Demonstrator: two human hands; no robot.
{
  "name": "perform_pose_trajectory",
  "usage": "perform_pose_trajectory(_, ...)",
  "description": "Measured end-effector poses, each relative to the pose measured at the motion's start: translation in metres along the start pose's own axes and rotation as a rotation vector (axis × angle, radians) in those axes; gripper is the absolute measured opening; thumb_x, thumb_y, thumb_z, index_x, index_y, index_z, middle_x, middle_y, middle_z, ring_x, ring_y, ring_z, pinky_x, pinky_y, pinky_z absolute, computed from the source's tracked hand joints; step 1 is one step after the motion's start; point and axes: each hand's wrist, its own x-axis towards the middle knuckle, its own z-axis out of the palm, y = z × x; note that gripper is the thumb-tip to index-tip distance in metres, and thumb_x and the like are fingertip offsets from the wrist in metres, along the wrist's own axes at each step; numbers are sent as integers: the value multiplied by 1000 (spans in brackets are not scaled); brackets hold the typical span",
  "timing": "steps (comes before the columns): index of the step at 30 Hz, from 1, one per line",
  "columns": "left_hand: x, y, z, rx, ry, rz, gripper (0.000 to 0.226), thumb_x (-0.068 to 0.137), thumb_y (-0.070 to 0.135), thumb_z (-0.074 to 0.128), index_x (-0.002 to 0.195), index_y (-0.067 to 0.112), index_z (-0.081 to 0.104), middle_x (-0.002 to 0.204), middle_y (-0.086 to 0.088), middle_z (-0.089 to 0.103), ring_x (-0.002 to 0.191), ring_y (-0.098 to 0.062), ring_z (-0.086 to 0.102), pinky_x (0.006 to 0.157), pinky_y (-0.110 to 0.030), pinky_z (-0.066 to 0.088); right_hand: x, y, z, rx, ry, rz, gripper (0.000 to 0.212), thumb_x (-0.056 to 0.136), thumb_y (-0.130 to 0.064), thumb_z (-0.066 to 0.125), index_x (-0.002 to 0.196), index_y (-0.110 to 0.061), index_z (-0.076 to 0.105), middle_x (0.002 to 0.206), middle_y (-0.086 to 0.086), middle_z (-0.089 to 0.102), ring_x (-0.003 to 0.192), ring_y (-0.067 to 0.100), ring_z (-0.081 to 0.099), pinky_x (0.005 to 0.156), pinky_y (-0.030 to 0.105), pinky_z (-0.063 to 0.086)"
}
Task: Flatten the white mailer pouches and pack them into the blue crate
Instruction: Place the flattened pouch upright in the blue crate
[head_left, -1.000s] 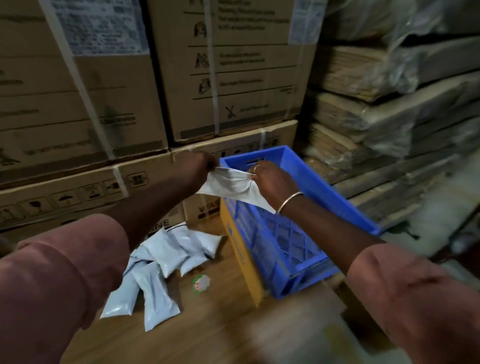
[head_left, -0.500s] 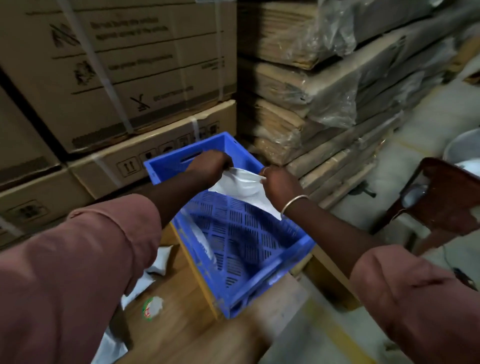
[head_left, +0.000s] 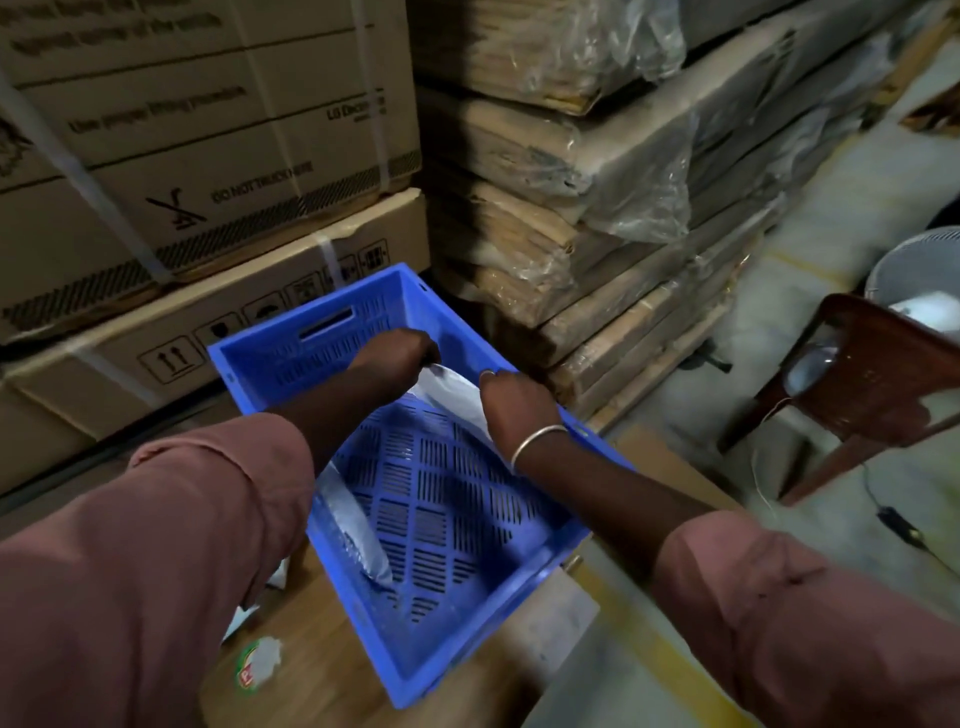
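A blue slotted crate (head_left: 519, 587) stands on a wooden surface in the middle of the view. Both hands reach inside it near its far right wall. My left hand (head_left: 397, 356) and my right hand (head_left: 511, 402) each pinch an end of one white mailer pouch (head_left: 452, 392), held low against the crate's right side. Another white pouch (head_left: 353, 525) leans along the crate's left inner wall. A corner of further pouches (head_left: 249, 613) peeks out under my left sleeve.
Strapped cardboard boxes (head_left: 208, 171) are stacked behind and left of the crate. Plastic-wrapped flat cardboard stacks (head_left: 613, 171) rise to the right. A brown plastic chair (head_left: 872, 384) stands on the grey floor at right. A round sticker (head_left: 257, 662) lies on the wood.
The view swung right, away from the pouch pile. Both hands carried the pouch over the crate and lowered it inside toward the right wall.
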Motion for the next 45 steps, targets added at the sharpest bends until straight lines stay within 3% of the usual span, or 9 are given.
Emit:
perform_pose_trajectory(13,28,-16,24,-41,-35,-35,22,91,22,63,109,32,71,110,4,73,104,-23,68,88,-40,56,15,-11,25,-56,-54,-66,25,95,-2,42,114,-4,58,107,18,69,99,38,67,74,45,54)
perform_pose_trajectory(20,36,-16,38,-48,-44,-36,24,92,16,61,110,25,73,112,-5,73,105,-29,66,90,-39,54,27,-12,41,-128,-86,-77,29,94,-1,44,117,0,61,116,21,62,110,39,59,74,44,54)
perform_pose_trajectory(25,41,-14,46,-55,-38,-47,20,93,22,60,110,25,72,113,-8,72,105,-33,67,87,-42,55,29,-12,49,-148,-101,-85,29,93,0,45,116,0,62,116,21,61,110,39,57,74,46,54)
perform_pose_trajectory(29,46,-11,48,-101,21,-25,23,92,21,63,113,25,71,116,-5,72,108,-30,67,87,-41,55,28,-13,51,-181,-55,-50,21,83,-4,58,97,-6,73,101,14,67,89,32,67,56,38,54)
perform_pose_trajectory(34,45,-10,50,-149,66,-25,22,88,17,68,109,23,73,115,-1,72,105,-25,67,85,-32,52,30,-12,56,-220,-3,-39,7,59,-12,68,64,-14,74,78,7,66,59,24,64,35,28,41)
perform_pose_trajectory(38,44,-13,53,-202,84,-42,27,89,11,66,114,18,72,116,-3,73,104,-22,69,81,-23,44,30,-13,61,-223,4,-30,9,61,-10,79,69,-12,74,86,9,66,65,26,65,38,30,44)
perform_pose_trajectory(42,41,-13,50,-166,81,-54,30,91,15,64,121,18,68,120,-6,70,110,-28,67,90,-37,55,31,-13,60,-195,-1,-19,7,67,-11,77,73,-12,74,90,9,67,68,26,67,41,31,47)
perform_pose_trajectory(45,36,-13,47,-122,113,-64,33,90,16,63,123,21,65,120,-6,69,111,-30,65,87,-43,56,30,-14,52,-148,-10,-23,12,79,-6,63,88,-7,72,100,13,63,79,31,68,51,36,52)
